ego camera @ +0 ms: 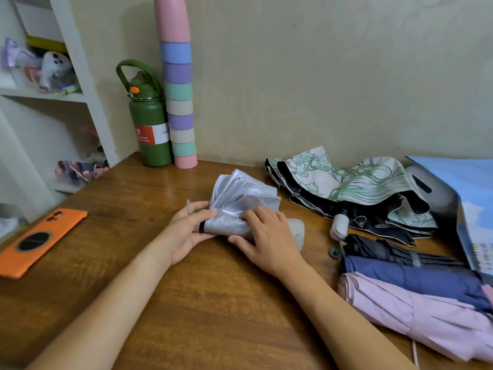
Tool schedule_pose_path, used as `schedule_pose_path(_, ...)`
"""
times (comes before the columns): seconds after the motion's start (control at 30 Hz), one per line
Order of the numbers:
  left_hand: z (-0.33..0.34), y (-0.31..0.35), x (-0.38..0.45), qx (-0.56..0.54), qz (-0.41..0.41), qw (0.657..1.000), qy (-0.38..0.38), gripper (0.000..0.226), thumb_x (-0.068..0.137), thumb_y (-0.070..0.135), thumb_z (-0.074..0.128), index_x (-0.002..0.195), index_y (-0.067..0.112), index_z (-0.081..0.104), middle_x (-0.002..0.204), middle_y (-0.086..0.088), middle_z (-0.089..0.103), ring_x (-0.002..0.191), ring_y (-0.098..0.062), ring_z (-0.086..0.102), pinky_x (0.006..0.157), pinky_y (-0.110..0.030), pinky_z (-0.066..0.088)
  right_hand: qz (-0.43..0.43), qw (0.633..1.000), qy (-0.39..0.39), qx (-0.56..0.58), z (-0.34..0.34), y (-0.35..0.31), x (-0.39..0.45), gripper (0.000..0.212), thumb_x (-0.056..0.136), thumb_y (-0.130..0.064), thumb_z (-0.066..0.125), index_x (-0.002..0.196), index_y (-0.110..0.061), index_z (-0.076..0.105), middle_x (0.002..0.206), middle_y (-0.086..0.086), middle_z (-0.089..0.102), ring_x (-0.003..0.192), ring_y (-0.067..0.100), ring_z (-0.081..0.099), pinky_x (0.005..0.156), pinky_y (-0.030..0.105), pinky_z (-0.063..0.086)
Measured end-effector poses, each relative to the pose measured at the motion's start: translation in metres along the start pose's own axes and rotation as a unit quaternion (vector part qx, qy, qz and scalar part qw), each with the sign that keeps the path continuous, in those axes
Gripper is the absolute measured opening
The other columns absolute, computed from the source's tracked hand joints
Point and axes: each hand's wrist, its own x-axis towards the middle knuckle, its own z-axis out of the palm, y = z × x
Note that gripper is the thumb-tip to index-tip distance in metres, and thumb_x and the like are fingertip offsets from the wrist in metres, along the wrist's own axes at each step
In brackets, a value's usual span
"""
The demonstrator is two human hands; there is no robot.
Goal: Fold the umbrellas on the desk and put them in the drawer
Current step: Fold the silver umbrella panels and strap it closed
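Mid-fold: silver umbrella [240, 206] on bench [213, 303] centre. Left hand [186, 231] grips its tip end, right hand [269, 236] presses flat on canopy. Next: roll pleats tight, strap it. Drawer not visible.

Wooden desk [202, 303] with umbrellas [416, 311], bottle [149, 129], phone [34, 243]

An orange phone case [40, 241] lies on the worktop's left edge; a green flask [149, 124] touches a pastel cup stack [180, 102] by the wall.
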Motion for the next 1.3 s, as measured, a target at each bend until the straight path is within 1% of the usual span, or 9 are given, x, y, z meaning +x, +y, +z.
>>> schedule_pose_path(0.2, 0.000, -0.005, 0.008, 0.202, 0.125, 0.969, 0.061, 0.046, 0.088, 0.022, 0.080, 0.128, 0.029, 0.058, 0.114, 0.000, 0.073, 0.107, -0.016, 0.070, 0.090, -0.032, 0.053, 0.131, 0.990, 0.029, -0.048, -0.011, -0.001, 0.001, 0.053, 0.098, -0.059, 0.032, 0.120, -0.018, 0.058, 0.130, 0.003, 0.053, 0.120, 0.025, 0.051, 0.105, 0.042, 0.038)
schedule_pose_path(0.33, 0.004, -0.004, 0.014, 0.184, 0.167, 0.964, 0.096, 0.044, 0.090, 0.019, 0.078, 0.128, 0.028, 0.060, 0.112, 0.000, 0.071, 0.105, -0.010, 0.065, 0.083, -0.023, 0.048, 0.265, 0.963, -0.011, -0.049, -0.011, -0.001, 0.000, 0.069, 0.098, -0.063, 0.027, 0.148, -0.018, 0.042, 0.160, 0.017, 0.030, 0.149, 0.034, 0.028, 0.119, 0.052, 0.026)
schedule_pose_path(0.47, -0.003, 0.004, 0.018, 0.093, 0.148, 0.980, 0.097, 0.046, 0.088, 0.009, 0.077, 0.124, 0.033, 0.062, 0.117, -0.002, 0.073, 0.113, -0.019, 0.068, 0.095, -0.040, 0.052, 0.321, 0.943, -0.011, 0.086, -0.013, 0.004, -0.004, 0.089, 0.098, -0.065, 0.045, 0.163, -0.016, 0.009, 0.168, 0.017, 0.009, 0.156, 0.032, 0.010, 0.125, 0.049, 0.020)
schedule_pose_path(0.6, -0.006, 0.009, 0.013, 0.011, 0.149, 0.987, 0.057, 0.045, 0.090, -0.002, 0.069, 0.127, 0.021, 0.060, 0.115, -0.004, 0.076, 0.112, -0.023, 0.071, 0.098, -0.044, 0.053, 0.348, 0.891, 0.027, 0.290, -0.015, 0.007, -0.001, 0.091, 0.090, -0.056, 0.066, 0.159, -0.016, 0.021, 0.153, 0.008, 0.038, 0.142, 0.022, 0.038, 0.118, 0.042, 0.037)
schedule_pose_path(0.7, -0.007, 0.010, 0.010, -0.041, 0.122, 0.992, 0.019, 0.040, 0.090, -0.008, 0.063, 0.123, 0.015, 0.060, 0.121, -0.011, 0.072, 0.107, -0.022, 0.072, 0.099, -0.043, 0.055, 0.386, 0.860, 0.053, 0.330, -0.017, 0.013, 0.003, 0.076, 0.085, -0.056, 0.070, 0.146, -0.021, 0.040, 0.134, -0.001, 0.051, 0.126, 0.018, 0.051, 0.107, 0.040, 0.046)
schedule_pose_path(0.87, -0.015, 0.017, 0.003, 0.000, 0.070, 0.994, -0.087, 0.065, 0.077, -0.006, 0.075, 0.133, 0.022, 0.057, 0.135, -0.008, 0.067, 0.118, -0.023, 0.069, 0.099, -0.040, 0.057, 0.426, 0.873, 0.015, 0.238, -0.020, 0.014, 0.003, 0.066, 0.077, -0.084, 0.052, 0.113, -0.028, 0.050, 0.111, -0.006, 0.050, 0.112, 0.019, 0.048, 0.103, 0.047, 0.039)
schedule_pose_path(0.97, -0.024, 0.022, -0.001, 0.026, 0.017, 0.989, -0.143, 0.092, 0.062, 0.007, 0.090, 0.140, 0.033, 0.049, 0.132, -0.010, 0.069, 0.121, -0.032, 0.066, 0.094, -0.046, 0.058, 0.425, 0.882, 0.002, 0.203, -0.023, 0.013, 0.003, 0.054, 0.081, -0.080, 0.053, 0.098, -0.028, 0.050, 0.100, -0.010, 0.050, 0.103, 0.020, 0.051, 0.097, 0.044, 0.037)
schedule_pose_path(1.07, -0.019, 0.019, -0.005, 0.037, 0.034, 0.990, -0.129, 0.119, 0.033, 0.027, 0.105, 0.139, 0.026, 0.053, 0.125, -0.011, 0.072, 0.114, -0.028, 0.070, 0.091, -0.043, 0.057, 0.422, 0.892, -0.009, 0.163, -0.022, 0.009, 0.002, 0.045, 0.081, -0.073, 0.056, 0.087, -0.028, 0.051, 0.094, -0.009, 0.051, 0.096, 0.019, 0.052, 0.091, 0.042, 0.037)
schedule_pose_path(1.3, -0.010, 0.023, -0.011, 0.123, 0.113, 0.973, -0.157, 0.131, 0.031, 0.047, 0.104, 0.141, 0.051, 0.033, 0.132, 0.008, 0.068, 0.124, -0.011, 0.063, 0.105, -0.038, 0.049, 0.436, 0.891, -0.010, 0.129, -0.018, 0.007, 0.006, 0.034, 0.085, -0.059, 0.054, 0.086, -0.025, 0.050, 0.092, -0.006, 0.054, 0.096, 0.022, 0.053, 0.094, 0.046, 0.038)
